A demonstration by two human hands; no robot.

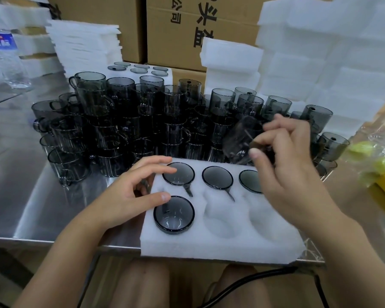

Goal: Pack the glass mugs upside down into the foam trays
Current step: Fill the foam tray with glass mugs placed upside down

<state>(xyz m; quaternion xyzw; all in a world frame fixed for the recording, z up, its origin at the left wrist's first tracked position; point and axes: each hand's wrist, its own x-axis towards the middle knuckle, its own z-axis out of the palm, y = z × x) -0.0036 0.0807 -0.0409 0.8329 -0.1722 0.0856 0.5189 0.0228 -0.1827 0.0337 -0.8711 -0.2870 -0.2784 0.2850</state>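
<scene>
Dozens of smoky grey glass mugs (pixel 129 121) crowd a steel table (pixel 31 196), seemingly still to pack, behind a white foam tray (pixel 209 247) already holding four upturned. Its middle front pocket (pixel 222 218) gapes; the next is largely hidden. The right hand (pixel 285 156) grips a blurred fifth mug (pixel 240 138) above the tray. The left hand (pixel 129 187), fingers loosely spread, rests on the tray's edge.

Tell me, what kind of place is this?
Probably a packing area in a warehouse or small factory: dozens of smoky glass mugs crowd a steel table, with stacked foam trays and cardboard cartons behind.
</scene>
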